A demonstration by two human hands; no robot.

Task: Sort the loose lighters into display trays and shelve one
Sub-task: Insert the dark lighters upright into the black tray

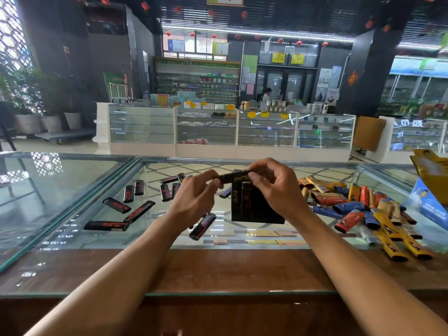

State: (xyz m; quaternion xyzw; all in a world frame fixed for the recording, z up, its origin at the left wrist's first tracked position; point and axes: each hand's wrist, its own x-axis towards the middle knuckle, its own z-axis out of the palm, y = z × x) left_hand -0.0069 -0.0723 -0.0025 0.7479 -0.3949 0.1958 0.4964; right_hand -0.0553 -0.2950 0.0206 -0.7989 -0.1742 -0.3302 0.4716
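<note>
A black display tray (257, 209) stands on the glass counter (72, 190) at the middle, with one black lighter (246, 190) upright in it. My left hand (196, 195) and my right hand (276, 185) both pinch the tray's black top flap (232, 177). Several loose black-and-red lighters (116, 205) lie scattered to the left, and one (202, 226) lies just below my left hand. A pile of yellow, blue and red lighters (351, 207) lies to the right.
A blue and yellow carton (429, 190) stands at the counter's right edge. A wooden strip (218, 270) runs along the counter's near side. Across the aisle stand glass showcases (206, 129), with a person (265, 98) behind them.
</note>
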